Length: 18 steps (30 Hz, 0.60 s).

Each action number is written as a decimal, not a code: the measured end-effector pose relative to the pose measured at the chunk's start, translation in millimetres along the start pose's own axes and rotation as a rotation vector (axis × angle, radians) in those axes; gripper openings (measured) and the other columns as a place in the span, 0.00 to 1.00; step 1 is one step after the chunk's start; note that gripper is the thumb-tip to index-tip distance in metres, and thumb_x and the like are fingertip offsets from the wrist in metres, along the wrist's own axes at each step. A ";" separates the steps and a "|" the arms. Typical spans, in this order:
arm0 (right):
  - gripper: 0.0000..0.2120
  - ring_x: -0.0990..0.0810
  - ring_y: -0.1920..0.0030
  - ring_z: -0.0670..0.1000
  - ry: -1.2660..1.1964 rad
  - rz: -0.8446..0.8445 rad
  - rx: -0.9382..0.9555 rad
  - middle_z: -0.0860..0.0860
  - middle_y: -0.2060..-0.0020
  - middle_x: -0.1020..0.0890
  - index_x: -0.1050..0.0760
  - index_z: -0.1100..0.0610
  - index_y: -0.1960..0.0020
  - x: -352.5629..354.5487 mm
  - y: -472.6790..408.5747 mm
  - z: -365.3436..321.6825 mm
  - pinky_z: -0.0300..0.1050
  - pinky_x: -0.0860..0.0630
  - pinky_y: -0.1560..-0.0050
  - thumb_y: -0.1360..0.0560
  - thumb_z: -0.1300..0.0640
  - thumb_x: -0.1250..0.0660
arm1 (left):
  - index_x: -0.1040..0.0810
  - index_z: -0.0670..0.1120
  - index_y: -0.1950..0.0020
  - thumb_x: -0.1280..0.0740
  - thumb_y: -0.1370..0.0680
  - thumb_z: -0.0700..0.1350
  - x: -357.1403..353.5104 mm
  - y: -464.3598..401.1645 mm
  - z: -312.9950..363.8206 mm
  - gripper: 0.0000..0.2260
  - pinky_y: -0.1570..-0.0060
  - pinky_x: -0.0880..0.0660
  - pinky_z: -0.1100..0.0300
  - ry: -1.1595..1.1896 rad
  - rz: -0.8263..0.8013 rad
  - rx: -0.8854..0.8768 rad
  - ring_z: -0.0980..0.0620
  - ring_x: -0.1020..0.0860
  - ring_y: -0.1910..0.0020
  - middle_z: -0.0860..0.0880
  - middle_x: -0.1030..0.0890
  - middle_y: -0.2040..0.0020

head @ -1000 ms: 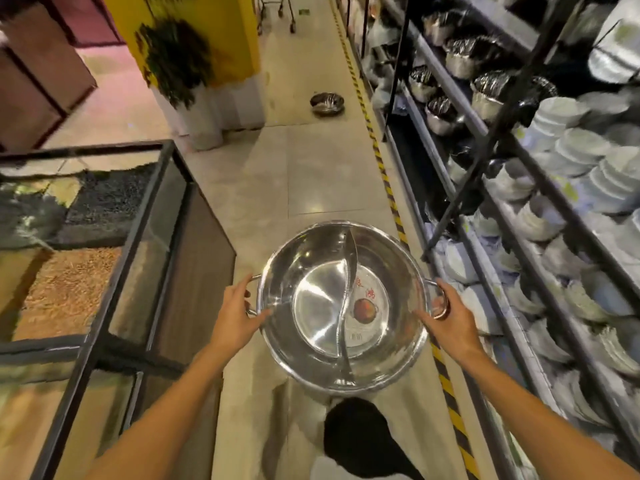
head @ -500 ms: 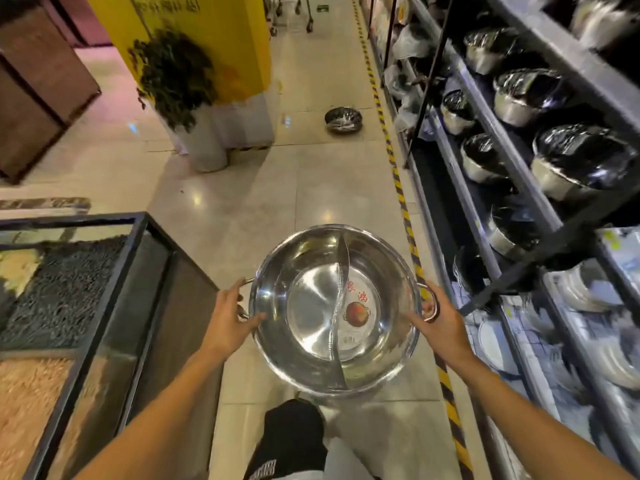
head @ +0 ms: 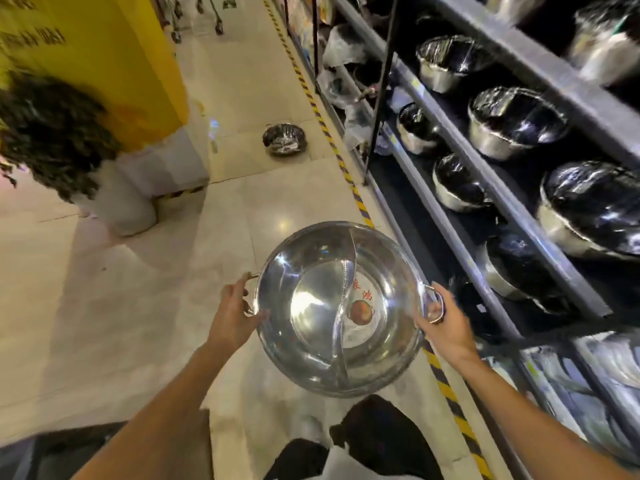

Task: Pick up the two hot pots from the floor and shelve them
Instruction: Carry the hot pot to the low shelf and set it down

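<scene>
I hold a shiny steel hot pot [head: 311, 306] level in front of me, above the tiled floor. It has a curved divider down its middle and a round label in the right half. My left hand [head: 233, 315] grips its left handle and my right hand [head: 446, 323] grips its right handle. A second hot pot [head: 284, 138], wrapped in clear film, sits on the floor further down the aisle, next to the striped floor line. The dark metal shelving [head: 485, 174] runs along the right side.
Several film-wrapped steel pots [head: 516, 123] fill the shelves on the right, with plates lower down. A yellow pillar [head: 114, 64] with a potted plant [head: 52, 133] stands at the left. A yellow-black striped line [head: 332, 147] borders the shelving. Trolley wheels show far down the aisle.
I have walked forward along the aisle with the pot held in both hands. The floor pot and the pillar are closer, and the glass case at the left has dropped out of view.
</scene>
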State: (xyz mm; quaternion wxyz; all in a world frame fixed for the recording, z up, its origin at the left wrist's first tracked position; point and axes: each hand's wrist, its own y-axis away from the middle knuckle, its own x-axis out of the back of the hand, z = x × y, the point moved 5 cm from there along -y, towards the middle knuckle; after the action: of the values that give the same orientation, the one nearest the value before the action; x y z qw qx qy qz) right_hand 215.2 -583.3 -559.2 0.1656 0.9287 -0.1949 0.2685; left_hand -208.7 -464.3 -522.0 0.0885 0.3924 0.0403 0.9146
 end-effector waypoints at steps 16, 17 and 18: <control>0.38 0.19 0.55 0.46 -0.224 0.246 -0.340 0.46 0.55 0.19 0.33 0.45 0.30 -10.3 -205.5 31.7 0.41 0.23 0.54 0.35 0.50 0.20 | 0.38 0.54 0.25 0.23 0.30 0.50 -90.5 -317.7 85.4 0.37 0.55 0.26 0.63 -0.083 -0.280 -0.156 0.51 0.23 0.55 0.47 0.33 0.41; 0.37 0.20 0.57 0.44 -0.242 0.267 -0.351 0.45 0.55 0.20 0.32 0.45 0.31 -9.7 -210.2 34.9 0.37 0.24 0.56 0.35 0.51 0.19 | 0.38 0.54 0.25 0.23 0.30 0.49 -99.1 -332.2 91.1 0.37 0.55 0.26 0.63 -0.095 -0.297 -0.171 0.52 0.23 0.56 0.46 0.32 0.41; 0.35 0.19 0.57 0.44 -0.263 0.287 -0.365 0.46 0.55 0.19 0.31 0.44 0.32 -9.2 -215.3 40.5 0.35 0.25 0.58 0.34 0.52 0.19 | 0.37 0.53 0.25 0.24 0.29 0.49 -108.8 -346.1 95.8 0.37 0.56 0.26 0.62 -0.106 -0.312 -0.182 0.52 0.23 0.57 0.46 0.32 0.42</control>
State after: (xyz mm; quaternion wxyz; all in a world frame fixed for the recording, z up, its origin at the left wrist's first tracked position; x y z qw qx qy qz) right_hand 322.7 -410.2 -640.5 0.2637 0.8734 -0.3896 0.1264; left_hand -20.6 -145.3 -582.9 0.2664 0.4193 0.0131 0.8678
